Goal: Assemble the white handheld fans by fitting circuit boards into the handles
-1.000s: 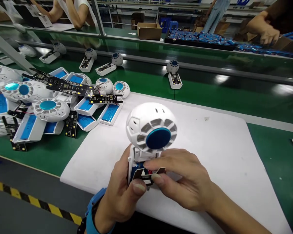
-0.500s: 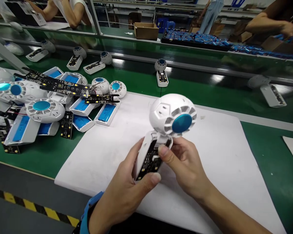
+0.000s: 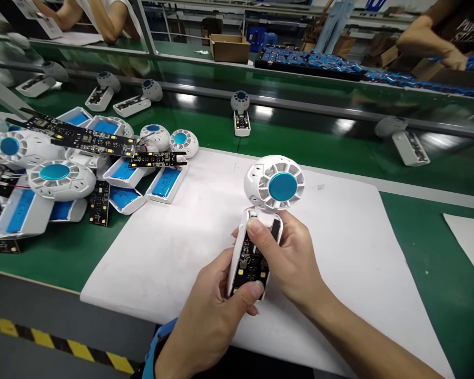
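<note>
A white handheld fan (image 3: 274,184) with a round vented head and a blue centre disc is held upright over the white paper. Its open handle shows a black circuit board (image 3: 250,263) with small yellow parts. My left hand (image 3: 221,302) wraps the lower handle, thumb on the board's bottom end. Around the upper handle, just under the head, is my right hand (image 3: 288,258), its thumb pressing on the board's top end. The fingers behind the handle are mostly hidden.
To the left lies a pile of open fans (image 3: 61,179) with blue batteries and loose circuit boards (image 3: 82,138). Beyond the white paper (image 3: 161,263), more fans (image 3: 242,118) lie on a green conveyor. Across it are a cardboard box (image 3: 229,48), blue parts (image 3: 312,63) and other people.
The fan has turned so its disc faces me more squarely. My right thumb has shifted to the board's top end. The fans on the conveyor appear further left.
</note>
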